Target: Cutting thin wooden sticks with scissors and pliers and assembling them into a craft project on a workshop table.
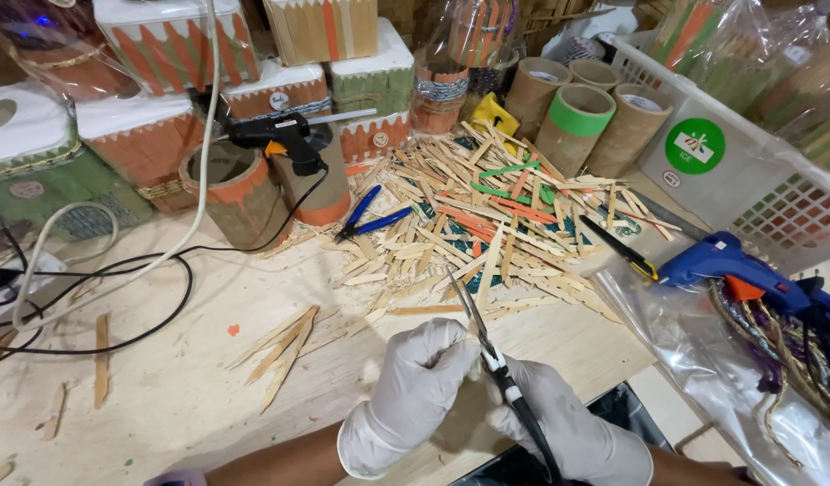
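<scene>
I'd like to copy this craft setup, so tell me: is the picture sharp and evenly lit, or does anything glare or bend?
Head view: soft even light, faint shadows; the gloved left hand, right hand and scissors look sharp; glare streaks the plastic bag; the white basket bows slightly near the frame edge.

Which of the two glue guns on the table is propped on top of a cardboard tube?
The black glue gun, resting on an orange-trimmed cardboard tube at the upper left. The blue glue gun lies on clear plastic at the right.
</scene>
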